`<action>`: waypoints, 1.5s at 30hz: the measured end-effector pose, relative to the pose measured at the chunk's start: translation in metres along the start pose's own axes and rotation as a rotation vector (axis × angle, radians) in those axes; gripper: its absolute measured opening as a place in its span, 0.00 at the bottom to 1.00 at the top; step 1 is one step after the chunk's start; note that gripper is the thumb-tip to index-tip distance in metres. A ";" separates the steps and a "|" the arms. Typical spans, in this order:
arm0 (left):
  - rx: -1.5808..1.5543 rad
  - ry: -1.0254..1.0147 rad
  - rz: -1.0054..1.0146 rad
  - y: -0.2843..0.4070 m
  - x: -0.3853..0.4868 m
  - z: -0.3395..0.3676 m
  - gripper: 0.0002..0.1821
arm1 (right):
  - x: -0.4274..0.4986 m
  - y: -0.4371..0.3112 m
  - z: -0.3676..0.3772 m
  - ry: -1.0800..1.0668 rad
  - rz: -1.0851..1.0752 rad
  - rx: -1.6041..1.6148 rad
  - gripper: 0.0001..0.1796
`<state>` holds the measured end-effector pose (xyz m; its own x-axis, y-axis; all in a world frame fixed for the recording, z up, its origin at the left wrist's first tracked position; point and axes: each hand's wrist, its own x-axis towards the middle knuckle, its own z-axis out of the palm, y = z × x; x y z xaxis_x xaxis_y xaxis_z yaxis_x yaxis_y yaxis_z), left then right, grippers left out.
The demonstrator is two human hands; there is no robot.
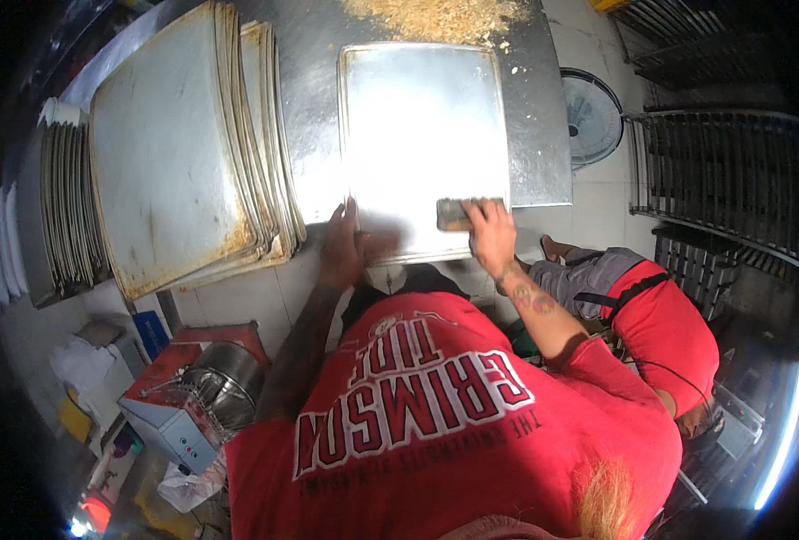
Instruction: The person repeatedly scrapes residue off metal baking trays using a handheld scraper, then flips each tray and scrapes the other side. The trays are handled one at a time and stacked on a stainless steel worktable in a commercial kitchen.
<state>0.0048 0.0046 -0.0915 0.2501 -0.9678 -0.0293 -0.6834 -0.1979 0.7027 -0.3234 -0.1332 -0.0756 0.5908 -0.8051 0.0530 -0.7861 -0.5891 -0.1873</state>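
Note:
A rectangular metal baking sheet (426, 135) lies on the steel table in front of me, its surface bright with glare. In my right hand (494, 236) is a small dark block (454, 214), perhaps a sponge or a scraper, resting at the sheet's near right part. My left hand (344, 246) is at the sheet's near left corner, fingers along its edge; whether it grips the rim cannot be made out. To the left stands a tall stack of baking sheets (170, 148) with rusty brown stains at the rims.
Brown crumbs (440, 19) lie across the far part of the steel table (541, 135). A round fan (590, 118) stands beyond its right edge. At right a co-worker in a red shirt (662, 331) bends near metal racks (716, 182). A mixer with a steel bowl (227, 378) is at lower left.

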 end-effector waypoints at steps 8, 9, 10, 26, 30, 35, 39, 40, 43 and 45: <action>0.034 -0.203 -0.223 0.030 0.004 -0.023 0.43 | 0.319 0.053 -0.045 0.181 -0.101 -0.026 0.23; 0.011 -0.200 -0.236 0.033 0.003 -0.025 0.44 | 0.330 0.049 -0.055 0.188 -0.107 0.045 0.23; 0.037 -0.229 -0.269 0.034 0.005 -0.026 0.44 | 0.335 0.044 -0.058 0.148 -0.111 0.052 0.23; 0.045 -0.254 -0.308 0.040 0.005 -0.029 0.44 | 0.321 -0.010 -0.014 0.186 -0.249 0.028 0.18; 0.027 -0.237 -0.316 0.035 0.006 -0.027 0.44 | 0.345 -0.009 -0.009 0.323 -0.119 0.093 0.21; 0.039 -0.206 -0.302 0.022 0.002 -0.019 0.44 | 0.286 0.050 -0.039 0.320 -0.002 0.665 0.31; -0.096 -0.044 -0.370 0.008 0.015 -0.003 0.40 | 0.138 0.055 -0.066 0.121 0.637 1.334 0.40; -0.104 0.034 -0.404 0.006 0.021 0.001 0.38 | 0.125 0.054 -0.069 0.111 0.781 1.418 0.42; -0.607 0.021 -0.635 0.003 0.047 -0.002 0.37 | 0.093 0.046 -0.072 0.080 0.669 1.430 0.40; -0.634 -0.154 -0.668 0.010 0.061 -0.018 0.24 | 0.095 0.042 -0.071 0.125 0.685 1.440 0.38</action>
<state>0.0257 -0.0533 -0.0738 0.3318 -0.7029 -0.6291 0.0823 -0.6428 0.7616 -0.3133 -0.2398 -0.0086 0.1397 -0.9212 -0.3633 -0.0227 0.3638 -0.9312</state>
